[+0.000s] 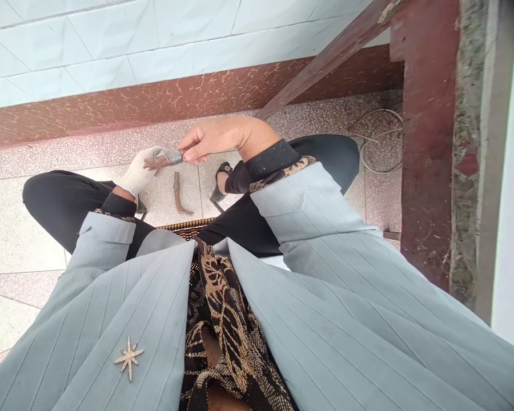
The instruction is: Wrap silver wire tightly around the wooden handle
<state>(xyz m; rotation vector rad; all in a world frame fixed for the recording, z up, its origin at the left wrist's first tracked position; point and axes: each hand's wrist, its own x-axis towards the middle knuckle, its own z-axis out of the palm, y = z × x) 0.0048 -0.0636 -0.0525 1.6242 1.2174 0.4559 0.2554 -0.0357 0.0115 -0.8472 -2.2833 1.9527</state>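
My left hand (137, 170), in a white knit glove, is closed around a short brown wooden stick (154, 163). Silvery wire (173, 157) is wound in coils about the stick's right end. My bare right hand (223, 138) pinches that wire-wound end between thumb and fingers. Both hands are above the floor, between my knees. Below them a second, bent wooden stick (179, 197) lies on the floor tiles, with a band of wire near its upper end. The gloved fingertips are partly hidden behind the stick.
A tiled wall with a brown marbled base (154, 103) runs ahead. On the right stand a dark red wooden post (428, 148) and a slanting brace (325, 60). A pale cable (383, 170) lies coiled by the post. A woven seat edge (188, 228) shows between my legs.
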